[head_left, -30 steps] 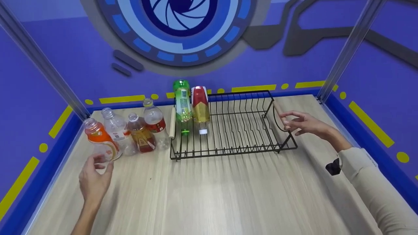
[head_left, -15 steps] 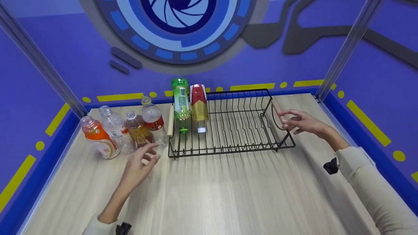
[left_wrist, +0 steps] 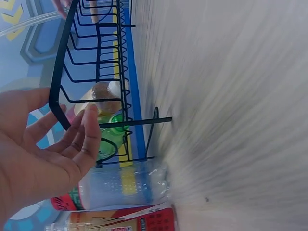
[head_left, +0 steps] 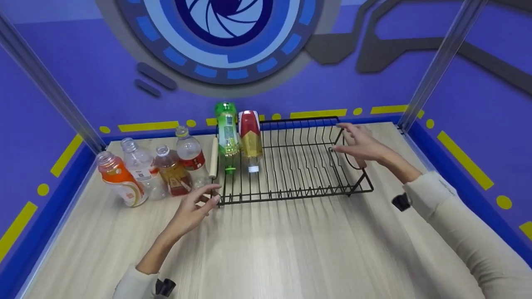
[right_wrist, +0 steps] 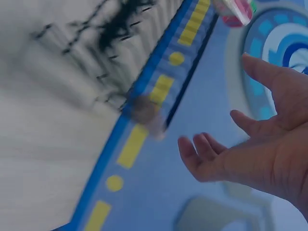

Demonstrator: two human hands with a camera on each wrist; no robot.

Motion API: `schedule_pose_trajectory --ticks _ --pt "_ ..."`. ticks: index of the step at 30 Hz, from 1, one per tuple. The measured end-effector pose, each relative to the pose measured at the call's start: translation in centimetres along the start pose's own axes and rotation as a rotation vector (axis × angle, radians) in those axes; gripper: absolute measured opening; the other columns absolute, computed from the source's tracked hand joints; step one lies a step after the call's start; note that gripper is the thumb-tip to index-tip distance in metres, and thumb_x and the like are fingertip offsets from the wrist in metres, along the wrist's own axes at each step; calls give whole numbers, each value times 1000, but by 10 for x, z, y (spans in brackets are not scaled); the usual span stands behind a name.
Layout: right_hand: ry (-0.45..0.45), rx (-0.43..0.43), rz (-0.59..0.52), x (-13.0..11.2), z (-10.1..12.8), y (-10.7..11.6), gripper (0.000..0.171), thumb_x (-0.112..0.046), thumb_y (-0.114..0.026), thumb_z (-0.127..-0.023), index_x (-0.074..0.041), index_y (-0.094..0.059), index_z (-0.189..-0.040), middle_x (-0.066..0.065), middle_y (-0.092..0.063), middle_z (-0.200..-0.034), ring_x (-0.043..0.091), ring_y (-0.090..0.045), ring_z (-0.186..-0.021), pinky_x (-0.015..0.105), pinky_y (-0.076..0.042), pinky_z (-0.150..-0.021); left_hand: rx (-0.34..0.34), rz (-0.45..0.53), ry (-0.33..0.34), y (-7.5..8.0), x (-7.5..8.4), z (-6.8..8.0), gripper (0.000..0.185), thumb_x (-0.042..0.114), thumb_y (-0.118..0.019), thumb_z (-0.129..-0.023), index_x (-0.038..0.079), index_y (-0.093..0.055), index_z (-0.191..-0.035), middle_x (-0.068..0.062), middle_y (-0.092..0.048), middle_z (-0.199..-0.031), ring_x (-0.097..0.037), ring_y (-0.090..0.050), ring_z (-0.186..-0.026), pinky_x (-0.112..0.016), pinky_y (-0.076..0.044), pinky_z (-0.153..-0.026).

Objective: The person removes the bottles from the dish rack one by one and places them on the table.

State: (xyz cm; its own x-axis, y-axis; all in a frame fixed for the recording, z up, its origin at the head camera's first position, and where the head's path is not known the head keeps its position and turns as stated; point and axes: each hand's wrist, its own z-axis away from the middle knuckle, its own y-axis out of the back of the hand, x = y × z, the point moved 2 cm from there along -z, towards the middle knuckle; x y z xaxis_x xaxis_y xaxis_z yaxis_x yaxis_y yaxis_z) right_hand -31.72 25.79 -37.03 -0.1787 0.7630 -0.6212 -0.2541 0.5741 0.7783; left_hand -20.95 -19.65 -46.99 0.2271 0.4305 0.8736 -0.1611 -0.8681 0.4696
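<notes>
1. The left hand [head_left: 195, 206] hovers over the wooden table [head_left: 266, 249] with its fingers loosely spread and grasping nothing; its fingertips lie just beside the near left corner of the black wire rack [head_left: 291, 166].
2. In the left wrist view, the same hand [left_wrist: 43, 154] is relaxed and open, its fingers close to the rack's dark corner wire [left_wrist: 62, 96], though actual contact cannot be made out.
3. The right hand [head_left: 359, 143] is held above the rack's far right end, fingers extended and released, holding nothing. Whether it touches the wire rim there cannot be told.
4. The right wrist view shows that hand [right_wrist: 255, 144] with spread, slightly bent fingers, empty; the rest of that view is blurred.
5. The rack sits between the two hands on the table, with a wooden handle [head_left: 213, 158] on its left end, just beyond the left hand.
6. Inside the rack, beyond the left hand, a green bottle [head_left: 226, 133] and a red-and-gold bottle [head_left: 249, 137] lie side by side with their caps pointing toward the person.
7. To the left of the left hand, four bottles stand upright in a row: an orange-labelled bottle [head_left: 118, 180], a clear bottle [head_left: 139, 168], a brown-labelled bottle [head_left: 170, 172] and a red-labelled bottle [head_left: 191, 155], the last standing nearest the rack.
</notes>
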Motion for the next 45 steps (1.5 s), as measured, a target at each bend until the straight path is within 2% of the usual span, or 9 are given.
schedule_pose_trajectory --ticks 7,13,19,22,26,28,32,37,45 --pt "76 -104 5 -54 -47 -19 88 -36 -68 -98 -10 -15 -163 32 -36 -152 47 -46 -136 61 -46 -106 -13 151 92 4 -8 -5 36 18 -62 -103 4 -61 -136 -19 -62 -118 -23 -64 -95 -26 -54 -70" --pt "103 -164 17 -79 -84 -43 84 -36 -67 -99 -6 -19 -161 31 -45 -150 45 -52 -134 57 -44 -110 -40 199 120 1 -11 -9 38 17 -65 -101 3 -59 -136 -16 -62 -117 -18 -62 -95 -26 -53 -71" --pt "26 -232 -9 -95 -115 -71 85 -42 -65 -99 -6 -21 -161 26 -46 -153 40 -49 -138 53 -43 -113 -59 210 129 4 -13 -12 40 16 -67 -99 2 -58 -136 -14 -61 -114 -15 -61 -93 -27 -54 -70" --pt "-9 -263 14 -100 -126 -84 85 -48 -61 -100 -4 -22 -161 24 -39 -160 39 -44 -144 52 -40 -117 -63 219 139 4 -13 -12 40 17 -67 -99 3 -59 -136 -9 -62 -111 -14 -62 -92 -26 -53 -68" --pt "-60 -314 53 -105 -135 -102 91 -62 -55 -98 -4 -23 -161 21 -27 -166 37 -36 -150 51 -36 -120 -59 234 141 5 -12 -11 40 15 -67 -99 2 -59 -135 -6 -62 -109 -12 -62 -90 -25 -52 -66" --pt "-88 -333 35 -106 -138 -109 92 -64 -55 -97 -4 -25 -160 21 -28 -166 37 -38 -148 49 -41 -116 -65 236 140 5 -13 -10 40 15 -67 -99 1 -58 -136 -7 -62 -109 -13 -62 -90 -25 -53 -67" --pt "-137 -368 -74 -108 -141 -119 83 -59 -58 -98 -3 -33 -154 20 -39 -158 35 -46 -141 47 -47 -111 -73 235 139 3 -13 -10 41 15 -67 -99 0 -57 -136 -11 -61 -110 -13 -61 -90 -26 -53 -68" --pt "-171 -404 -112 -108 -141 -125 68 -56 -55 -101 -2 -44 -140 20 -54 -140 34 -54 -129 46 -48 -109 -62 240 135 3 -14 -10 40 15 -67 -99 0 -58 -135 -12 -61 -111 -12 -61 -89 -25 -52 -67" --pt "-181 -445 -184 -112 -141 -133 55 -56 -55 -101 -8 -50 -127 15 -57 -129 28 -56 -116 46 -50 -106 -68 243 137 4 -16 -11 38 14 -67 -99 1 -59 -134 -9 -63 -109 -11 -62 -89 -24 -52 -66"
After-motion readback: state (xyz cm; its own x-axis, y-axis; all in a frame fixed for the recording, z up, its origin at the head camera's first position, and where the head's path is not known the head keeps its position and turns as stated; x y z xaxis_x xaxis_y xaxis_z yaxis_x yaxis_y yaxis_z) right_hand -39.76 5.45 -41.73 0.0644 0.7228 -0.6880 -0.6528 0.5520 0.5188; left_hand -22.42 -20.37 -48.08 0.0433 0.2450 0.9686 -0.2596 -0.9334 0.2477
